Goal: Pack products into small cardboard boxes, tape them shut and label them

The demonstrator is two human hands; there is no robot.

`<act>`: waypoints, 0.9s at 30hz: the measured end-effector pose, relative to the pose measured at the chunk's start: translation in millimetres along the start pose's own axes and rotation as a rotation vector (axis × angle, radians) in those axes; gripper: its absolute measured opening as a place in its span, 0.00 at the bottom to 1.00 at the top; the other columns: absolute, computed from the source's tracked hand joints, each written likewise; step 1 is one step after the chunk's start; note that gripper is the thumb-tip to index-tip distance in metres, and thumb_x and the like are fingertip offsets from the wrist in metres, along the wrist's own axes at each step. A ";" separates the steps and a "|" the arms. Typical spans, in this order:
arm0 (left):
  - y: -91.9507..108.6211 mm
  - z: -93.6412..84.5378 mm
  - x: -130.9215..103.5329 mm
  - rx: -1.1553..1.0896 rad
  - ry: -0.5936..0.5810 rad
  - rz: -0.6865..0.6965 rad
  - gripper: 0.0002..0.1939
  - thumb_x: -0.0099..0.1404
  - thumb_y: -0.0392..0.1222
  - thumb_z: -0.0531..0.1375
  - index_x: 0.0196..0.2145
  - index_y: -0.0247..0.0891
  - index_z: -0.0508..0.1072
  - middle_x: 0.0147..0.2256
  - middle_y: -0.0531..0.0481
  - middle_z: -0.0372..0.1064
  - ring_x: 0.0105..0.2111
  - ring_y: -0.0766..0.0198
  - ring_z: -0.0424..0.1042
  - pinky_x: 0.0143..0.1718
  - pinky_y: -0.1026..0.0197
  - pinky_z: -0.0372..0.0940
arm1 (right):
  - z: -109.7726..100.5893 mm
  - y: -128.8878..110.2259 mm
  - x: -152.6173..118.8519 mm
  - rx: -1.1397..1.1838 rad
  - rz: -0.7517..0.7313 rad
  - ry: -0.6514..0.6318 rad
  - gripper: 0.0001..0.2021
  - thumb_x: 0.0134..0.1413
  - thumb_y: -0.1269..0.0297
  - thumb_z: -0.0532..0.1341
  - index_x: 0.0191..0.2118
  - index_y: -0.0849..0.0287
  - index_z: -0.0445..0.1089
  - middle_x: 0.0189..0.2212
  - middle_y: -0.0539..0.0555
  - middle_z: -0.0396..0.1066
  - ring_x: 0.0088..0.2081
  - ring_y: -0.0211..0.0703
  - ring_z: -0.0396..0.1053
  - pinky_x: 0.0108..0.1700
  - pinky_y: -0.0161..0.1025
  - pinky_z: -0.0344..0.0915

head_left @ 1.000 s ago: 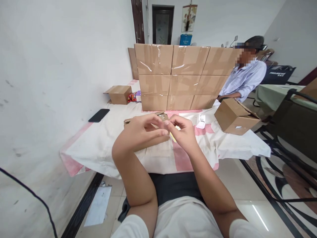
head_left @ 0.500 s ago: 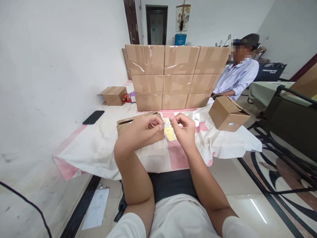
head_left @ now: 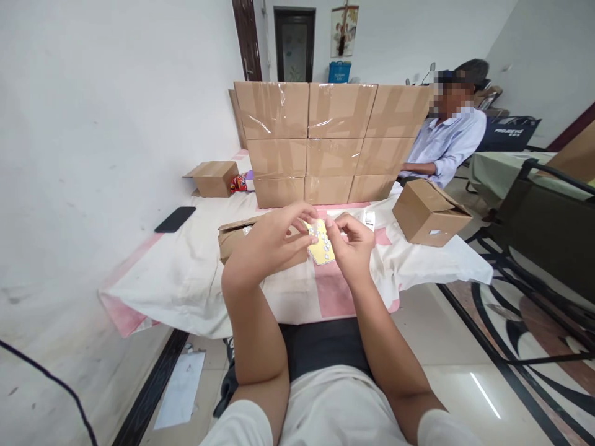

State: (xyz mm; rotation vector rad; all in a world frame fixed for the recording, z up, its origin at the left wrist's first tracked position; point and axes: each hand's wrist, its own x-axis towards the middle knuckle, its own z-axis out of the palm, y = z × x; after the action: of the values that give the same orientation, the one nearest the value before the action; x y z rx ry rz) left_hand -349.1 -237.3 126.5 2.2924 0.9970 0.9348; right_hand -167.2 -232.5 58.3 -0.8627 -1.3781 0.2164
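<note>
A yellow card with small whitish pieces on it (head_left: 324,249) shows between my two hands, over the cloth-covered table. My right hand (head_left: 349,240) is closed in a pinch at the card's upper right edge. Thumb and fingers apart, my left hand (head_left: 292,232) curves at the card's left side, and its fingertips come close to the card; nothing can be made out between them. Beneath my left hand and forearm lies an opened cardboard box (head_left: 232,238), partly covered. A white object (head_left: 369,220) rests just behind my right hand.
A wall of taped cardboard boxes (head_left: 332,142) stands behind my hands. One box (head_left: 430,217) sits at the right, another (head_left: 214,178) at back left near a red packet (head_left: 238,183). A black phone (head_left: 175,219) lies left. A person (head_left: 446,136) sits beyond the boxes.
My left hand's fingers have spread from a pinch, and the hand has moved slightly right. My right hand has shifted a little right, so more of the card shows.
</note>
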 end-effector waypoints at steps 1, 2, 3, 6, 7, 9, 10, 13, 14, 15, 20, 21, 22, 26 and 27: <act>1.2 0.7 0.3 -0.003 -0.007 0.022 0.09 0.66 0.44 0.61 0.45 0.45 0.72 0.46 0.51 0.77 0.44 0.58 0.76 0.44 0.57 0.69 | 0.2 -0.3 -0.1 0.006 0.011 -0.008 0.21 0.64 0.53 0.63 0.23 0.55 0.58 0.21 0.47 0.60 0.26 0.38 0.58 0.32 0.39 0.57; 2.0 1.4 0.4 -0.002 -0.020 0.042 0.08 0.67 0.44 0.60 0.43 0.45 0.73 0.45 0.51 0.77 0.44 0.58 0.76 0.44 0.56 0.68 | 0.4 -0.5 -0.1 0.011 0.020 -0.013 0.21 0.63 0.53 0.63 0.23 0.55 0.58 0.21 0.47 0.60 0.26 0.38 0.58 0.32 0.40 0.57; 2.3 2.0 0.4 0.006 -0.026 0.057 0.06 0.67 0.44 0.60 0.41 0.44 0.73 0.44 0.52 0.77 0.43 0.58 0.75 0.45 0.56 0.68 | 0.7 -0.7 0.0 0.017 0.026 -0.020 0.21 0.63 0.52 0.63 0.23 0.55 0.59 0.21 0.47 0.60 0.26 0.38 0.58 0.32 0.40 0.58; 1.4 2.5 -0.4 0.042 -0.006 0.067 0.04 0.68 0.44 0.60 0.36 0.43 0.73 0.38 0.53 0.77 0.39 0.59 0.75 0.41 0.58 0.67 | 2.3 -0.7 0.2 0.023 0.023 -0.037 0.21 0.63 0.53 0.63 0.23 0.55 0.60 0.21 0.47 0.61 0.26 0.38 0.59 0.32 0.40 0.58; 0.8 2.2 -1.0 0.045 0.010 0.066 0.04 0.68 0.44 0.60 0.36 0.43 0.73 0.38 0.53 0.77 0.38 0.60 0.75 0.40 0.58 0.66 | 3.0 -0.7 0.1 0.026 0.019 -0.040 0.21 0.63 0.53 0.63 0.23 0.55 0.60 0.21 0.47 0.61 0.26 0.38 0.59 0.32 0.40 0.58; -0.6 0.8 -2.7 0.045 0.054 0.075 0.04 0.68 0.44 0.61 0.36 0.43 0.74 0.37 0.54 0.78 0.38 0.60 0.75 0.40 0.59 0.65 | 4.4 -0.3 -0.2 0.038 0.009 -0.045 0.20 0.63 0.55 0.63 0.23 0.56 0.60 0.21 0.47 0.61 0.26 0.38 0.58 0.32 0.39 0.58; -1.3 -0.3 -3.9 0.049 0.078 0.085 0.05 0.68 0.44 0.61 0.36 0.43 0.75 0.37 0.54 0.78 0.38 0.61 0.75 0.40 0.60 0.65 | 5.0 0.0 -0.4 0.046 0.006 -0.047 0.20 0.63 0.56 0.63 0.23 0.56 0.60 0.21 0.47 0.61 0.26 0.38 0.58 0.32 0.39 0.57; -3.8 -4.5 -8.5 0.078 0.167 0.120 0.06 0.69 0.44 0.60 0.35 0.42 0.76 0.35 0.54 0.78 0.36 0.62 0.74 0.39 0.61 0.65 | 6.2 1.6 -1.4 0.050 0.014 -0.042 0.20 0.63 0.57 0.63 0.23 0.56 0.60 0.21 0.47 0.61 0.26 0.38 0.59 0.32 0.39 0.57; -4.7 -5.9 -10.0 0.087 0.198 0.124 0.07 0.69 0.44 0.60 0.34 0.42 0.76 0.34 0.54 0.78 0.34 0.63 0.74 0.38 0.61 0.64 | 6.5 2.3 -1.8 0.041 0.022 -0.040 0.20 0.63 0.56 0.63 0.23 0.56 0.60 0.21 0.47 0.61 0.26 0.38 0.59 0.32 0.39 0.57; -5.6 -7.4 -11.4 0.094 0.223 0.125 0.07 0.70 0.44 0.60 0.34 0.42 0.75 0.33 0.54 0.77 0.33 0.64 0.73 0.37 0.62 0.64 | 6.7 2.9 -2.2 0.032 0.029 -0.040 0.20 0.63 0.56 0.63 0.22 0.56 0.60 0.21 0.47 0.61 0.26 0.38 0.59 0.32 0.39 0.57; -10.7 -12.1 -14.2 0.108 0.251 0.103 0.08 0.70 0.43 0.60 0.33 0.42 0.75 0.31 0.56 0.76 0.31 0.65 0.71 0.33 0.63 0.62 | 7.9 4.4 -3.9 0.001 0.031 -0.055 0.20 0.64 0.56 0.62 0.23 0.56 0.60 0.21 0.47 0.61 0.26 0.38 0.59 0.33 0.39 0.57; -12.0 -12.8 -14.5 0.108 0.252 0.102 0.07 0.70 0.43 0.60 0.33 0.42 0.75 0.31 0.56 0.76 0.31 0.66 0.71 0.33 0.63 0.62 | 8.1 4.1 -3.9 -0.006 0.023 -0.061 0.20 0.64 0.56 0.62 0.23 0.56 0.60 0.21 0.47 0.60 0.26 0.38 0.58 0.32 0.39 0.57; -13.4 -13.5 -14.9 0.111 0.255 0.099 0.07 0.69 0.42 0.59 0.33 0.42 0.75 0.31 0.56 0.76 0.31 0.66 0.71 0.34 0.63 0.63 | 8.4 3.5 -3.8 -0.013 0.010 -0.070 0.20 0.64 0.57 0.62 0.23 0.56 0.59 0.21 0.47 0.60 0.26 0.38 0.57 0.32 0.39 0.57; -20.0 -17.8 -19.8 0.119 0.267 0.069 0.07 0.69 0.43 0.60 0.32 0.42 0.74 0.30 0.55 0.75 0.30 0.65 0.70 0.33 0.62 0.63 | 9.6 -0.3 -3.3 -0.042 -0.073 -0.122 0.19 0.65 0.61 0.61 0.23 0.55 0.56 0.20 0.46 0.57 0.25 0.37 0.55 0.31 0.38 0.54; -21.8 -19.4 -21.8 0.117 0.269 0.055 0.07 0.68 0.43 0.60 0.32 0.42 0.74 0.30 0.55 0.75 0.30 0.65 0.70 0.33 0.62 0.64 | 10.0 -1.0 -3.4 -0.052 -0.085 -0.138 0.19 0.65 0.62 0.60 0.23 0.55 0.56 0.20 0.46 0.57 0.25 0.37 0.55 0.31 0.38 0.54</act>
State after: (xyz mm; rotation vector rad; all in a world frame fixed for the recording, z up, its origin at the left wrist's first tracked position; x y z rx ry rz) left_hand -384.1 -237.6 116.6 2.3420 1.1300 1.2647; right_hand -177.4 -231.2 55.8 -0.8428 -1.5518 0.1772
